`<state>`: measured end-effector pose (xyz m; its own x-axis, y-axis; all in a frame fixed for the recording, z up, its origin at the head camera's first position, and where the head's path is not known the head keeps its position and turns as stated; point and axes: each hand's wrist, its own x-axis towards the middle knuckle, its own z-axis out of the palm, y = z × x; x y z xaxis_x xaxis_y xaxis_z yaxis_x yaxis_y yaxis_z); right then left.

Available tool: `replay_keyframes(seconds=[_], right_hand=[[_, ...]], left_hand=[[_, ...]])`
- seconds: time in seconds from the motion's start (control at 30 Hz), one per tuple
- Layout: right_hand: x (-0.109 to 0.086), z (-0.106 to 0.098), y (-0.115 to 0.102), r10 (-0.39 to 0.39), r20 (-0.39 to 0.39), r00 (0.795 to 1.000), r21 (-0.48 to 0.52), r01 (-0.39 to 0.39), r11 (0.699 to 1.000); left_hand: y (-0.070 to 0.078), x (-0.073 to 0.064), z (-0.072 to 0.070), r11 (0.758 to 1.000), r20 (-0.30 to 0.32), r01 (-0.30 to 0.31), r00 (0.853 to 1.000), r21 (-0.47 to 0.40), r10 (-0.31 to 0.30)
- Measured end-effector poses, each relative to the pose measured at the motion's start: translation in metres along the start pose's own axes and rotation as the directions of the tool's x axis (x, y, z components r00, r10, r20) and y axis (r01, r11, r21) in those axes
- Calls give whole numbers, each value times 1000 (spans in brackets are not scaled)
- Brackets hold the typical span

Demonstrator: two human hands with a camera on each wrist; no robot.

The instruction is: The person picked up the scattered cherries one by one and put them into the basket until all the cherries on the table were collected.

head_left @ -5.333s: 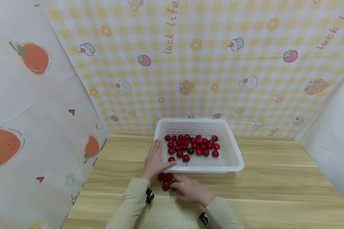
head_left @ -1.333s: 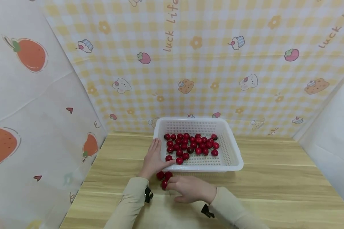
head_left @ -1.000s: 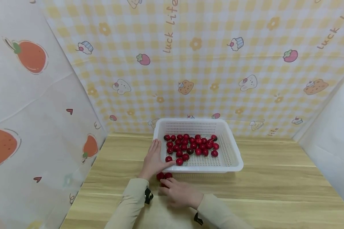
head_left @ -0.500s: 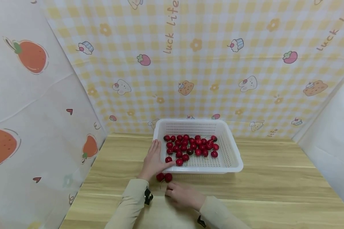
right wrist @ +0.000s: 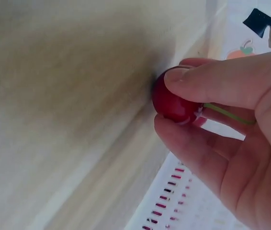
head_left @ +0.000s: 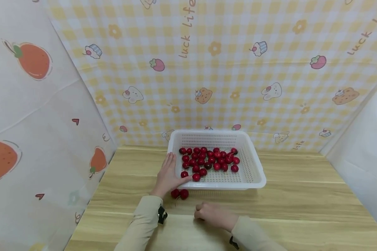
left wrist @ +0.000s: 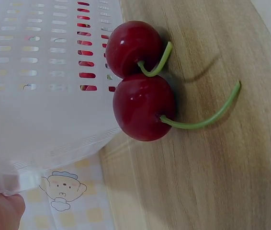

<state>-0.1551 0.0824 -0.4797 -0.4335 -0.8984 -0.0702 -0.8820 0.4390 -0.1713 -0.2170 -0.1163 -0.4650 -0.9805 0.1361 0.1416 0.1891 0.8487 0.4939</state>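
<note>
In the head view, a white slotted plastic basket [head_left: 256, 170] holds many red cherries [head_left: 216, 166] spread over its bottom. My left hand [head_left: 168, 177] rests on its front left corner, fingers straight along the left side and thumb over the front rim. Two cherries [left wrist: 144, 108] with green stems lie on the table against the basket's outer wall, below that hand. My right hand [head_left: 216, 215] is low over the table in front of the basket. In the right wrist view, its thumb and fingers pinch a cherry [right wrist: 174, 100] whose green stem points toward the palm.
A wood-grain table [head_left: 301, 195] extends on both sides of the basket. Behind it hangs a yellow-checked cloth [head_left: 226, 80]. A white fruit-printed cloth [head_left: 50, 115] bounds the left side, and another white cloth [head_left: 364, 150] the right.
The loose cherries in front have gone from several to two, and the basket's front left has gained one. My right hand has picked up a cherry and moved right. The left hand stays put.
</note>
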Motion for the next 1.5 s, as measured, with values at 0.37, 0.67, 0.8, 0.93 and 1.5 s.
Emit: replay_keyframes(seconds=[0.37,0.67,0.8,0.93,1.5], right_hand=[[-14,-43,4,4,-30,1000,117,0,993],[-18,-108,22,-38,-54,998,188,47,981],[-13,-129,40,-18,-65,998,177,29,984],[-2,-141,61,30,-47,998,158,-22,987],[43,-124,130,428,289,856,84,-468,880]], left_hand=[[-1,0,1,1000,-11,5,1000,-26,-5],[-1,1,-1,1000,-5,2,1000,-9,-2],[2,0,-4,1000,-5,-11,1000,-25,10],[5,-1,-5,1000,-3,-13,1000,-27,13],[4,0,-6,1000,10,-16,1000,-10,16]])
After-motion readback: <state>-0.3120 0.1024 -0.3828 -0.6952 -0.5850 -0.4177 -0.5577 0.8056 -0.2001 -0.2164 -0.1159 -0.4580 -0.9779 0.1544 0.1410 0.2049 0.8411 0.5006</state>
